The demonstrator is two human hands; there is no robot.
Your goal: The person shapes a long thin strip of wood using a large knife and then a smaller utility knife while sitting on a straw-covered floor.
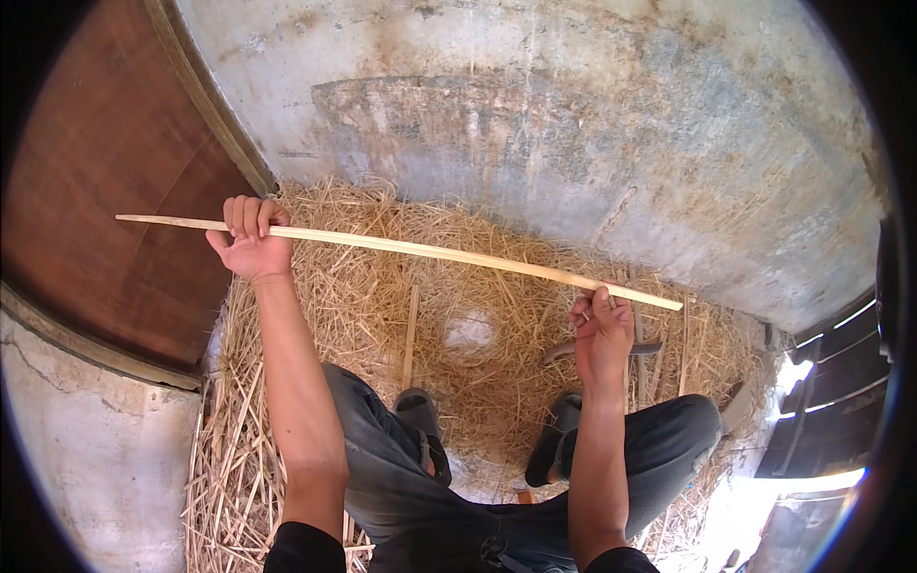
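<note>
A long, pale, slightly bowed bamboo or wood strip (pixel 430 250) stretches across in front of me, its right end lower than its left. My left hand (pixel 256 244), raised at the left, is closed around it with the fingers folded over the top. A narrower length of the strip sticks out beyond that hand. My right hand (pixel 604 339) pinches the strip from below between thumb and fingers, a short way in from its right end. Behind my right wrist, a curved dark tool (pixel 646 350), perhaps a knife, lies on the straw, partly hidden.
Loose straw (pixel 353 277) covers the ground around my feet. Other strips (pixel 412 334) lie on it. A stained wall (pixel 592 143) rises ahead, with a brown wooden door (pixel 115 181) at the left. Dark slats (pixel 831 382) stand at the right.
</note>
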